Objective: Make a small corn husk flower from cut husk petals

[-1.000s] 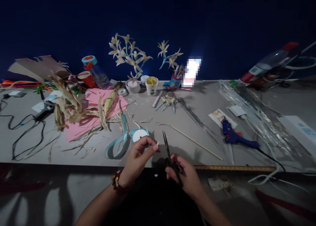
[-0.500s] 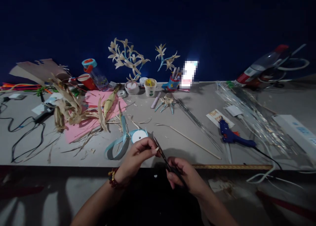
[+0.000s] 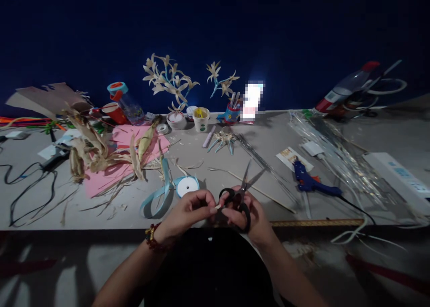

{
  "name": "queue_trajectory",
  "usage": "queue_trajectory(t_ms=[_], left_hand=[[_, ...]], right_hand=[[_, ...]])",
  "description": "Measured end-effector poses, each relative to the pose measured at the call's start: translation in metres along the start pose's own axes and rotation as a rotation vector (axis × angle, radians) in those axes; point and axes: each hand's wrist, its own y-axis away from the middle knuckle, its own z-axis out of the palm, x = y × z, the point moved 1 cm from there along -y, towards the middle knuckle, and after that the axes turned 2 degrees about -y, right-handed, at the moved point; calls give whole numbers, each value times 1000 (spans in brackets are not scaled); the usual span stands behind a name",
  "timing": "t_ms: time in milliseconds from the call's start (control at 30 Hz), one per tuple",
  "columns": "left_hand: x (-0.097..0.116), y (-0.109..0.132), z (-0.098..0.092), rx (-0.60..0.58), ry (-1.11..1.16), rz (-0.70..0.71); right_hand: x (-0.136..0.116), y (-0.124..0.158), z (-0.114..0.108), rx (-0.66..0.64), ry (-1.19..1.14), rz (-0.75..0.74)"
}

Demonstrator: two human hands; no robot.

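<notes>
Between its thumb and fingers my left hand (image 3: 195,208) pinches a small pale piece of husk (image 3: 218,207). My right hand (image 3: 251,215) is closed on black-handled scissors (image 3: 244,186), whose blades point up and away from me, slightly apart. Its thumb and fingertip are close to the husk piece; I cannot tell if they touch it. Just beyond my left hand lies a roll of light-blue ribbon (image 3: 187,187) with a loose loop to its left. A thin stick (image 3: 268,192) lies behind the scissors.
Dried corn husks (image 3: 97,150) cover pink paper (image 3: 97,181) on the left. Husk flowers (image 3: 171,81) stand at the back beside a paper cup (image 3: 201,121). On the right are a blue glue gun (image 3: 314,184), its cord, plastic-wrapped wires (image 3: 339,155) and a power strip (image 3: 399,172).
The scissors have swung from pointing at the husk piece to pointing up and away, and their handles have spread. My right hand has come nearer to my left. The view has shifted slightly.
</notes>
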Motion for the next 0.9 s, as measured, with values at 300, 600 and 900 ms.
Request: queue_trajectory(t_ms=[300,600,900], left_hand=[[1,-3,-5,22,12,-11],[-37,-3,27,398,386,229],[-42,-1,42,517,210,345]], right_hand=[[2,-6,3,-33,-42,48],[9,-1,10,112,-200,-110],[22,1,13,204,-48,-178]])
